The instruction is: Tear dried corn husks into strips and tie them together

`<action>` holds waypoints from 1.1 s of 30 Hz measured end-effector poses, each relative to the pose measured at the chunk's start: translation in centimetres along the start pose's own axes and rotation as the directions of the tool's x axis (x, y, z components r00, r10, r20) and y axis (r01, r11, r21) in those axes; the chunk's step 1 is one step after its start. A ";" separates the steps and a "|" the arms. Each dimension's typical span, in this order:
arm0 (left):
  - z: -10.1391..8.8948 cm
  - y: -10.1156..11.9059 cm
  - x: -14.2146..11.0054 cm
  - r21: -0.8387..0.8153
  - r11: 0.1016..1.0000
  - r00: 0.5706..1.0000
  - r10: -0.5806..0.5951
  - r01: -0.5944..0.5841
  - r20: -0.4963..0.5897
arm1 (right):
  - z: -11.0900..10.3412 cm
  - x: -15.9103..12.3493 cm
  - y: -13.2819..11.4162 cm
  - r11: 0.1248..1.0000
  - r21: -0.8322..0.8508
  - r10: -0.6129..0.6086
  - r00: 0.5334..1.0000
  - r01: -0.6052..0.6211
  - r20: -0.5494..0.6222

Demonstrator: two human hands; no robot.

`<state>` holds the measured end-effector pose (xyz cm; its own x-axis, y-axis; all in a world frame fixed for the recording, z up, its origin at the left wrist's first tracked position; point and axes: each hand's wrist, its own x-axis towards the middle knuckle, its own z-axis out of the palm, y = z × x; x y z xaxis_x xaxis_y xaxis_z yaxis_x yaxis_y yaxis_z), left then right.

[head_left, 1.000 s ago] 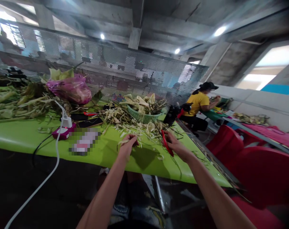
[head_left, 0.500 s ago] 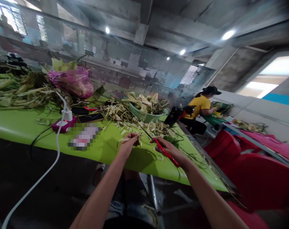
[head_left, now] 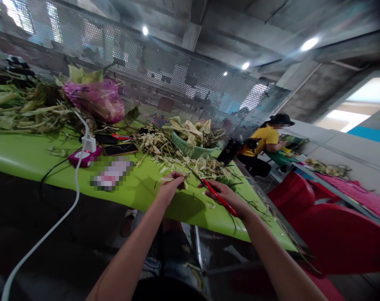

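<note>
Red-handled scissors (head_left: 223, 202) are gripped in my right hand (head_left: 221, 193), their dark blades pointing up and left. My left hand (head_left: 172, 186) is closed on a pale plant strip (head_left: 162, 179), part of which sticks out to the left; the rest is hidden by the fingers. Both hands are just above the front of the green table (head_left: 136, 190), with the scissor tips close to my left fingers. Behind them lies a heap of pale plant trimmings (head_left: 155, 144). A green basket (head_left: 185, 147) full of dry leaves and stalks stands in that heap.
To the left lie a phone (head_left: 120, 149), a purple power block (head_left: 83, 159) with a white cable, and a pink plastic bag (head_left: 97, 100) beside piled stalks. A metal mesh screen runs along the back. Red chairs (head_left: 334, 234) and a person in yellow (head_left: 265, 138) are at right.
The view has shifted slightly. My left hand has turned a little around the plant strip, and the scissors remain in my right hand.
</note>
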<state>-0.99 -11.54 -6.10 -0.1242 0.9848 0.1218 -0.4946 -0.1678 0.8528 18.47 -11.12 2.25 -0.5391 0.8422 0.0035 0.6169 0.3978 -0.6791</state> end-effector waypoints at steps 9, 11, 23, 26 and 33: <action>-0.2 -0.2 0.1 0.023 1.000 1.000 0.012 -0.012 0.004 | -0.1 0.0 0.3 0.999 -0.011 0.036 0.999 -0.036 0.000; -0.1 -0.1 0.1 0.027 1.000 1.000 0.014 -0.014 0.007 | -0.1 0.0 0.5 0.999 -0.009 0.040 0.999 -0.040 0.004; 0.0 0.2 0.0 -0.002 1.000 1.000 -0.007 0.007 -0.002 | -0.3 1.3 4.2 0.930 -0.353 0.040 0.981 -0.107 -0.192; 0.0 0.5 0.0 -0.009 1.000 1.000 -0.008 0.008 -0.002 | -0.2 1.6 5.1 0.850 -0.506 0.038 0.975 -0.146 -0.219; 0.0 0.1 0.3 -0.005 0.999 0.998 -0.033 0.033 -0.060 | 0.8 1.6 4.0 0.858 -0.504 -0.069 0.950 -0.100 -0.305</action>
<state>-1.14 -11.23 -5.95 -0.1596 0.9852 0.0629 -0.5024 -0.1359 0.8539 19.63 -8.50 -1.00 -0.3794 0.8837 0.2741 0.8723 0.4404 -0.2125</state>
